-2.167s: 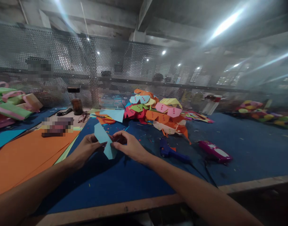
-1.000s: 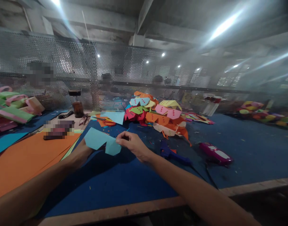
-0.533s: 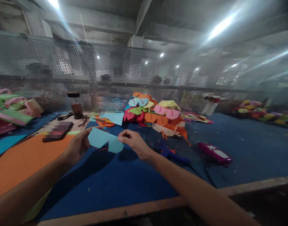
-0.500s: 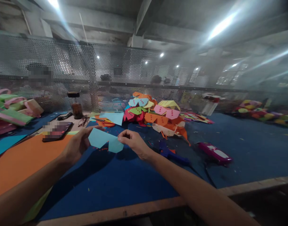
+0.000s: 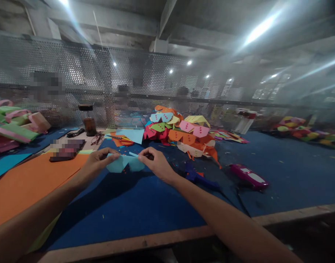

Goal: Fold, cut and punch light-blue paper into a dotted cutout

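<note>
A light blue paper cutout hangs just above the dark blue table mat, stretched between both hands. My left hand pinches its left end with thumb and fingers closed. My right hand pinches its right end the same way. The cutout has two lobes with a notch in the middle. Both forearms reach in from the near edge of the table.
A heap of coloured paper shapes lies behind the hands. A blue glue gun and a magenta tool sit to the right. Orange sheets, a phone, scissors and a jar lie to the left; a mesh screen stands behind.
The cutout has turned from upright to spread sideways, then sunk lower toward the mat. My left hand shifted from its lower edge to pinching its left end.
</note>
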Demonstrator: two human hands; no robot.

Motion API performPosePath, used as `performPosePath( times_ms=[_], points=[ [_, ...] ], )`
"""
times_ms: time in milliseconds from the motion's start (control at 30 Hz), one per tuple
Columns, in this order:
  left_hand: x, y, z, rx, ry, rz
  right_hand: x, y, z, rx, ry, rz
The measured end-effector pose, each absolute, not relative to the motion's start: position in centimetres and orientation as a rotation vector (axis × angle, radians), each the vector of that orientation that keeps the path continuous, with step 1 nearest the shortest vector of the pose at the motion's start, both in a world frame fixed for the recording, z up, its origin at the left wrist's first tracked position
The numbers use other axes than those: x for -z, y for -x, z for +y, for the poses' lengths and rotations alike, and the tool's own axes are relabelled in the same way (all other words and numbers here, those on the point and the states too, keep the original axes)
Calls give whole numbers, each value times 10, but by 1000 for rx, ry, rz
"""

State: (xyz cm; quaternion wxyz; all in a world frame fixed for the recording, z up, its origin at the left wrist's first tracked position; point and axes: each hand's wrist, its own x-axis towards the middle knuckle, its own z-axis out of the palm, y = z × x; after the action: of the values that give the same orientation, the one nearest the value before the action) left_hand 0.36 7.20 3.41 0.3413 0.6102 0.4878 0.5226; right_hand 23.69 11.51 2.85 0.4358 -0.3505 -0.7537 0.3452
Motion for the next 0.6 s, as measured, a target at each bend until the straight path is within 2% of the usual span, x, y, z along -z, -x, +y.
performPosePath(
  times_ms=[300,600],
  points=[
    [-33,-2,72,-1339,-1503,1195,-26,-240,118,-635,861,-1904],
    [-30,0,73,-1345,-1509,1215,-25,-240,120,-573,765,-1916]
  ],
)
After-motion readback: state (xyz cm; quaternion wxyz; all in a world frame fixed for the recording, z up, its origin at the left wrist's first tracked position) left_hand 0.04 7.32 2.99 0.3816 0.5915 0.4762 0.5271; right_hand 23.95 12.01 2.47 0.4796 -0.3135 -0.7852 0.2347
